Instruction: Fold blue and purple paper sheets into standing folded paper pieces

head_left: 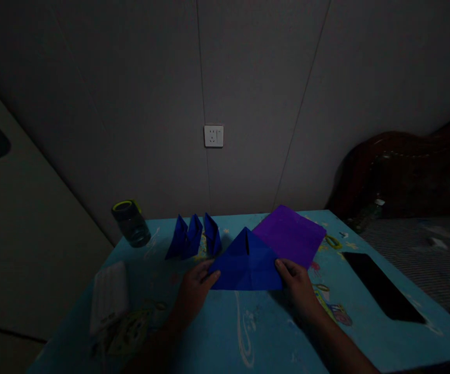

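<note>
Blue folded paper (254, 272) sits mid-scene above the near part of the patterned blue tabletop (209, 337), its peak pointing to the far side. At far left, a dark bottle (133, 226) leans; nearer, a white box-shaped object (110, 293) lies by the left edge. Next come three blue folded pieces (193, 240) in a row. The left hand (195, 285) pinches the paper's left corner between thumb and fingers; the right hand (297, 283) pinches its right corner likewise. Behind, to the right, lies a purple sheet (293, 234), partly covered by the blue paper. Farther right rests a dark flat slab (383, 285).
</note>
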`<state>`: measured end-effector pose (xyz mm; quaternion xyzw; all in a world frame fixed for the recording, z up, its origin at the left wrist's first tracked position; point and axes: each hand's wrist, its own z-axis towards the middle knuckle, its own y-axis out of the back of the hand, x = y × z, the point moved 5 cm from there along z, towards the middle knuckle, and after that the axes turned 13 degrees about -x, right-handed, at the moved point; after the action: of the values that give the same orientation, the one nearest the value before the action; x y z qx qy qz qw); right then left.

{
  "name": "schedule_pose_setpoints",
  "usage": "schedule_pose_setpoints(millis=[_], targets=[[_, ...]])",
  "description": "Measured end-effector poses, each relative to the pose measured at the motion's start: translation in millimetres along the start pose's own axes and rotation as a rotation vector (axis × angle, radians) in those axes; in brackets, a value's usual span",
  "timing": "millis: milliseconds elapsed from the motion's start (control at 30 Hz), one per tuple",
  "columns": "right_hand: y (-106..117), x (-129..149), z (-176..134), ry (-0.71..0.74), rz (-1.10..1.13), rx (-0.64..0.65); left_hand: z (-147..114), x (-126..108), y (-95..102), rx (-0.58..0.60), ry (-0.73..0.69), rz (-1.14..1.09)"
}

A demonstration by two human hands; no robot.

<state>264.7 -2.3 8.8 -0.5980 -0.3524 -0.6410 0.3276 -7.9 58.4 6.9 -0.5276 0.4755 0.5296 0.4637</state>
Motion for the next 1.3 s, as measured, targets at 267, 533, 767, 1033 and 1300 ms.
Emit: schedule_pose_setpoints(millis=[267, 533, 767, 1033, 1300], targets=[[-1.6, -0.3, -0.4, 0.063, -0.039, 0.028, -2.4, 0.6, 1.3, 0.028, -0.118, 0.077], [2.1, 19.5, 0.8, 0.396, -0.087, 0.017, 1.8, -16.8, 20.8, -0.174, -0.696, 0.397], [10.7, 12.4, 7.5, 0.44, -0.122, -0.046, -6.8, 7.3, 12.9, 0.086, -0.991, 0.652], [7.1, 4.6, 9.1, 0.557, -0.211, 0.035, -13.3, 2.0, 4.0, 0.131, -0.941, 0.513], [0.3, -2.2, 5.0, 0.589, -0.326, 0.216, -13.0, -13.1, 6.6, 0.098, -0.789, 0.449]])
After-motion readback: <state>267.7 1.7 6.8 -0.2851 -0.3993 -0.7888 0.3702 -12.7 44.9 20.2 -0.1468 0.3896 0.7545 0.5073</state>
